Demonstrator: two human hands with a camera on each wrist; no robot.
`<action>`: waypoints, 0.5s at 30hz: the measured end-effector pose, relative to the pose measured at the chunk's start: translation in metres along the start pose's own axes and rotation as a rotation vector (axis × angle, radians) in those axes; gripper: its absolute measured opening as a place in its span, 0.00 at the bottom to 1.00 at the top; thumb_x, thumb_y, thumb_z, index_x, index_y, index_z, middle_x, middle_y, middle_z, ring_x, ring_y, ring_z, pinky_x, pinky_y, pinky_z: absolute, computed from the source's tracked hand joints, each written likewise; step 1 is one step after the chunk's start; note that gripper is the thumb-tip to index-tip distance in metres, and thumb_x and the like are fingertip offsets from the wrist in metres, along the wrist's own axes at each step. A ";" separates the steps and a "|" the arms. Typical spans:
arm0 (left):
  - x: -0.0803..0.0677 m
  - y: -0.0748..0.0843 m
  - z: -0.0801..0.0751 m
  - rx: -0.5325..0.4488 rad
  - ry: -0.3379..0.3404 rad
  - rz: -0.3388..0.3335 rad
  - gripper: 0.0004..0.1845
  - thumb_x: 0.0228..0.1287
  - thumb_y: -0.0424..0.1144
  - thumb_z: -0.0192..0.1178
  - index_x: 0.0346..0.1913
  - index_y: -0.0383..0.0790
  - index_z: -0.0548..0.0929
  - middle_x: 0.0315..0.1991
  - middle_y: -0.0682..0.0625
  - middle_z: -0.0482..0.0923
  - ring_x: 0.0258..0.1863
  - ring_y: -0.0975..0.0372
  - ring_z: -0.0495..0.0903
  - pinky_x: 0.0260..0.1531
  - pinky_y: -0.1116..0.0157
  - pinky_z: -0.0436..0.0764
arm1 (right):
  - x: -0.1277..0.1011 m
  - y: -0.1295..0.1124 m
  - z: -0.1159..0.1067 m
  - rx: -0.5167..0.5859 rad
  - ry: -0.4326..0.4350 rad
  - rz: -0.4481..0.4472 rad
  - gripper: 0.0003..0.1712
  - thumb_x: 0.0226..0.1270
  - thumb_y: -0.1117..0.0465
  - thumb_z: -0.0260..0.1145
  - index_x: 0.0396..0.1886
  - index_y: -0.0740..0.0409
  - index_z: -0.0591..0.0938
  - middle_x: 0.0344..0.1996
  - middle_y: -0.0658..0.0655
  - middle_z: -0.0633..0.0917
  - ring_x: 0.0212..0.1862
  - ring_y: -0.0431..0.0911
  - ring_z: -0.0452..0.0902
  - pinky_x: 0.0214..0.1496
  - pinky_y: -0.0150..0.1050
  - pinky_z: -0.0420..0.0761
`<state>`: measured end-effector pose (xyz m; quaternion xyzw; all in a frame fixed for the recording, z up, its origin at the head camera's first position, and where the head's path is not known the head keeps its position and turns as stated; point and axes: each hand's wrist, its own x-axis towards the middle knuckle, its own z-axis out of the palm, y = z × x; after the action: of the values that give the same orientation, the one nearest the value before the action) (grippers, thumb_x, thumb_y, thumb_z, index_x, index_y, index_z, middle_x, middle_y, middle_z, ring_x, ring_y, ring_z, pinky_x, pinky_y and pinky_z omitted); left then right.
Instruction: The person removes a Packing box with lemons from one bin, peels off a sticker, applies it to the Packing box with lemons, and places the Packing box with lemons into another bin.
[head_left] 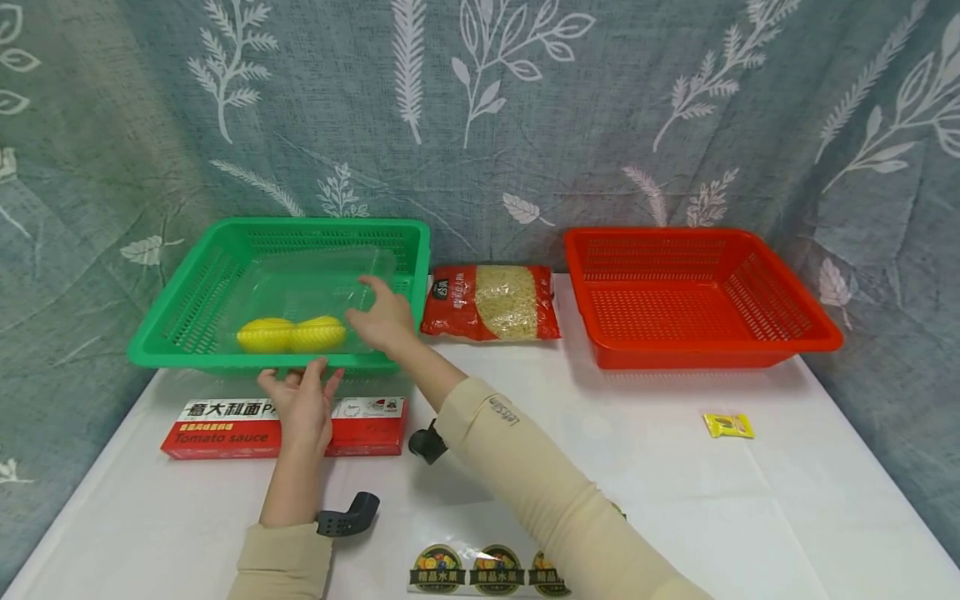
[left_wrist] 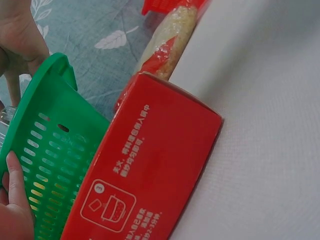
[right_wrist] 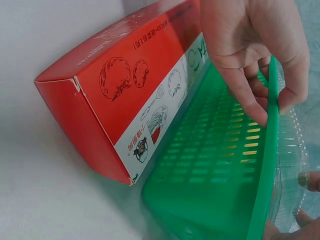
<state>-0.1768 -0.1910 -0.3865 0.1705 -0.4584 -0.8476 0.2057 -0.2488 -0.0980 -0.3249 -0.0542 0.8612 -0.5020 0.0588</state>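
A green basket [head_left: 187, 357] stands at the table's left, with a clear plastic container [head_left: 322, 279] inside it holding two yellow lemons [head_left: 291, 334]. My right hand [head_left: 363, 304] reaches across into the basket and pinches the container's near right edge. My left hand [head_left: 300, 383] is at the basket's front rim. In the right wrist view the left hand [right_wrist: 270, 102] has its thumb outside and its fingers over the basket [right_wrist: 215, 165] rim. Just in front of the basket lies a red tomato sauce box [head_left: 225, 429].
A pasta packet [head_left: 491, 302] leans at the back between the green basket and an empty red basket [head_left: 697, 358] on the right. A small yellow sachet [head_left: 728, 426] lies at the right. A clear bag with fruit stickers [head_left: 487, 571] sits at the front edge.
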 end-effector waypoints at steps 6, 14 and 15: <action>0.000 0.000 0.000 0.006 0.004 0.000 0.25 0.64 0.28 0.52 0.52 0.46 0.48 0.38 0.47 0.60 0.35 0.64 0.73 0.36 0.72 0.79 | 0.000 0.000 -0.004 0.031 -0.008 -0.030 0.30 0.61 0.60 0.61 0.63 0.43 0.68 0.24 0.53 0.78 0.08 0.38 0.57 0.11 0.29 0.61; 0.000 0.000 0.001 0.012 0.005 -0.010 0.24 0.63 0.30 0.53 0.50 0.47 0.49 0.37 0.47 0.59 0.36 0.64 0.72 0.37 0.71 0.79 | -0.002 -0.001 -0.017 0.111 -0.051 -0.033 0.29 0.62 0.61 0.60 0.64 0.44 0.67 0.16 0.52 0.75 0.08 0.40 0.59 0.11 0.30 0.64; 0.000 0.001 0.002 0.008 0.007 -0.014 0.24 0.63 0.30 0.53 0.50 0.47 0.49 0.37 0.47 0.59 0.36 0.64 0.72 0.37 0.71 0.79 | -0.003 0.000 -0.019 0.119 -0.056 -0.028 0.29 0.62 0.61 0.60 0.64 0.44 0.67 0.22 0.52 0.77 0.08 0.40 0.60 0.12 0.30 0.66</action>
<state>-0.1773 -0.1899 -0.3851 0.1775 -0.4598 -0.8466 0.2008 -0.2493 -0.0814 -0.3150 -0.0765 0.8270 -0.5514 0.0789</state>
